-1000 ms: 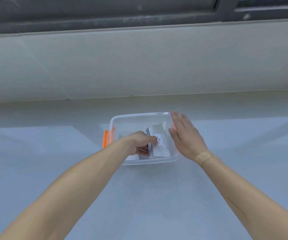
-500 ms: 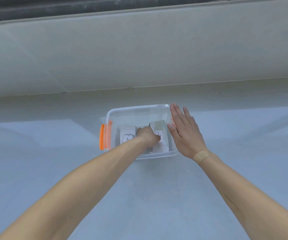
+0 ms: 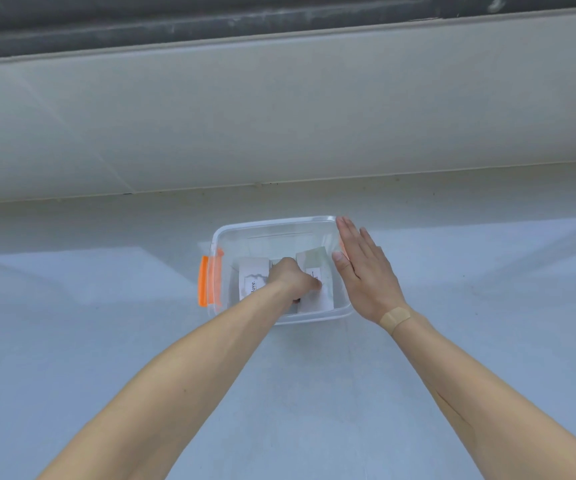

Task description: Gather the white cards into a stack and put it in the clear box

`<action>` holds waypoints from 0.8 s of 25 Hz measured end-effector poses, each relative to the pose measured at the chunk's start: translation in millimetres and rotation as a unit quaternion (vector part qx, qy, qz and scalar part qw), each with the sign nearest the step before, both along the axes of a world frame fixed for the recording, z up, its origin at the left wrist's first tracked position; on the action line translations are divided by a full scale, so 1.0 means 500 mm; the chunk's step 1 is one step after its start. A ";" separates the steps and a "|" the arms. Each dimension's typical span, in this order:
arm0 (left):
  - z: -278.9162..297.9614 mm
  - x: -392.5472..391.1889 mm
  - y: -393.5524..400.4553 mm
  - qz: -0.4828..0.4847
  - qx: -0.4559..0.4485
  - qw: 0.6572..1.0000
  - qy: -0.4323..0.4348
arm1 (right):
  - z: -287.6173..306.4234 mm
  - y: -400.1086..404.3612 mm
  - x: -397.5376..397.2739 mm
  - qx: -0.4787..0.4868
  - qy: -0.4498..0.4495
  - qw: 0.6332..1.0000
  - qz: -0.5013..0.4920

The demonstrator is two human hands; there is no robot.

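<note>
clear box [image 3: 272, 226] sits on the pale grey counter [image 3: 106, 341], near the back where it meets the tiled wall [image 3: 279, 116]. orange latch [image 3: 204, 286] on the box's left end. left hand [image 3: 291, 277] is down inside the box, curled into a loose fist over the white cards [image 3: 316, 301] – whether its fingers actually pinch a card is hidden under the knuckles, cannot tell. cards are in the box but not one neat stack: one lies flat on the left with printed text facing up [image 3: 252, 284], others sit to the right of the hand, one of them tilted up against the right wall. right hand [image 3: 366, 271] is flat and open, fingers [image 3: 350, 233] straight and together, palm pressed along the outside of the box's right wall, thumb at the rim. tan adhesive bandage [image 3: 395, 318] across the right wrist. both forearms bare, no sleeves in view.
</note>
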State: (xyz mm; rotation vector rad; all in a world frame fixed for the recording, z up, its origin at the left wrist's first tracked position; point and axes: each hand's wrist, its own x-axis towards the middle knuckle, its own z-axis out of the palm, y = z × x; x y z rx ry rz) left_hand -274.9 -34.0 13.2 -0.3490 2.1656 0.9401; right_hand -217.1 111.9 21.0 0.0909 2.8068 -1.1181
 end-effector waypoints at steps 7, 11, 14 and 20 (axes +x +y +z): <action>0.007 -0.003 -0.002 -0.041 -0.038 0.998 0.024 | 0.000 -0.001 0.001 -0.013 0.000 1.000 -0.006; 0.010 0.003 0.008 -0.108 -0.084 0.990 0.033 | 0.001 0.000 0.000 -0.004 0.001 1.000 -0.009; 0.018 0.004 0.014 -0.121 -0.099 0.987 0.023 | 0.006 0.000 0.001 0.026 -0.006 1.000 -0.004; 0.047 0.010 0.005 -0.121 -0.092 0.988 -0.016 | 0.033 0.000 0.004 0.060 0.001 0.998 -0.001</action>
